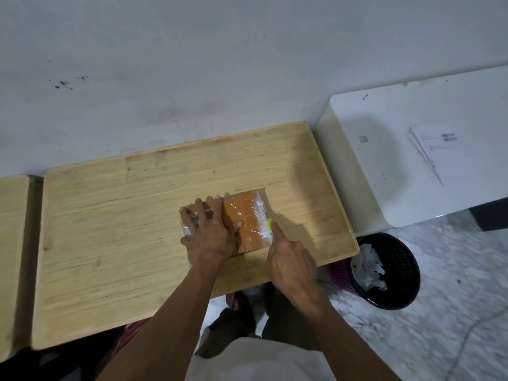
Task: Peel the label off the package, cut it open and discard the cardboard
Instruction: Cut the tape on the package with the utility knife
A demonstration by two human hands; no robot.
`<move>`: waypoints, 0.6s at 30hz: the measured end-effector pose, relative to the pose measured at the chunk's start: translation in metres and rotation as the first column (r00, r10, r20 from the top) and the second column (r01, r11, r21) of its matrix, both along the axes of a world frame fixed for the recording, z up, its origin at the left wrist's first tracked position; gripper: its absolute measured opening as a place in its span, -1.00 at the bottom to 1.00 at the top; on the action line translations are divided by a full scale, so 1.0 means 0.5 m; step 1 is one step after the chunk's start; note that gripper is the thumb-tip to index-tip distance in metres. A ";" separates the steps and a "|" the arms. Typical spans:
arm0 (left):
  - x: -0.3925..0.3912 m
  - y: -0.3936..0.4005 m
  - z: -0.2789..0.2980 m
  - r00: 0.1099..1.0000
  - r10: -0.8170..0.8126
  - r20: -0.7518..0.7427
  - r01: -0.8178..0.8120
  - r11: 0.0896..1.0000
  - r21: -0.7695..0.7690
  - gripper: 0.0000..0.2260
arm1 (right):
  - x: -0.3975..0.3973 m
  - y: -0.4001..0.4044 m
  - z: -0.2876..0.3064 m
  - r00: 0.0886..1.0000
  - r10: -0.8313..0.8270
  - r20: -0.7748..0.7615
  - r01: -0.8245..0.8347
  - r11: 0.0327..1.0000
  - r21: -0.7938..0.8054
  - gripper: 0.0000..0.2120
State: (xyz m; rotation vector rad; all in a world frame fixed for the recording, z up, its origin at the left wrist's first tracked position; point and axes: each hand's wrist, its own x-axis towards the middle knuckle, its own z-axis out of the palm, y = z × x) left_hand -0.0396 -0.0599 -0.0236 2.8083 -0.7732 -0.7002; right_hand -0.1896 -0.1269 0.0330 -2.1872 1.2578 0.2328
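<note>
A small brown cardboard package [246, 217] wrapped in clear tape lies flat on the wooden table [110, 243]. My left hand [209, 233] presses down on its left half with the fingers spread. My right hand [291, 264] grips a cutter with a yellow-green tip [269, 225]. That tip touches the package's right edge. Most of the cutter is hidden inside my fist.
A black mesh waste bin [395, 270] holding crumpled clear plastic stands on the floor right of the table. Behind it is a white table [384, 127] carrying a stack of peeled labels [434, 149]. A second wooden table [13, 257] adjoins on the left. A wall runs behind.
</note>
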 end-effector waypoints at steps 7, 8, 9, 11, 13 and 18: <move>-0.002 0.001 -0.001 1.000 -0.002 0.008 0.002 1.000 -0.001 -0.34 | -0.043 0.019 0.012 1.000 0.031 -0.007 -0.031 1.000 0.002 -0.47; -0.002 0.002 -0.001 1.000 -0.002 0.008 0.002 1.000 0.001 -0.34 | -0.046 0.022 0.014 0.999 0.030 -0.015 -0.030 1.000 0.006 -0.47; -0.001 0.002 -0.001 1.000 -0.003 0.011 0.003 1.000 0.002 -0.34 | -0.050 0.026 0.014 0.999 0.028 -0.021 -0.028 1.000 0.009 -0.46; -0.002 0.002 -0.002 1.000 -0.008 0.015 0.008 1.000 0.002 -0.33 | -0.055 0.030 0.014 1.000 0.018 -0.024 -0.018 1.000 0.015 -0.44; -0.001 0.002 -0.004 1.000 -0.012 0.021 0.012 1.000 -0.001 -0.33 | -0.057 0.029 0.012 0.999 0.006 -0.032 -0.006 1.000 0.011 -0.43; 0.001 0.004 -0.006 1.000 -0.016 0.026 0.016 1.000 -0.013 -0.32 | -0.073 0.035 0.018 0.999 0.037 -0.028 -0.037 0.999 0.013 -0.41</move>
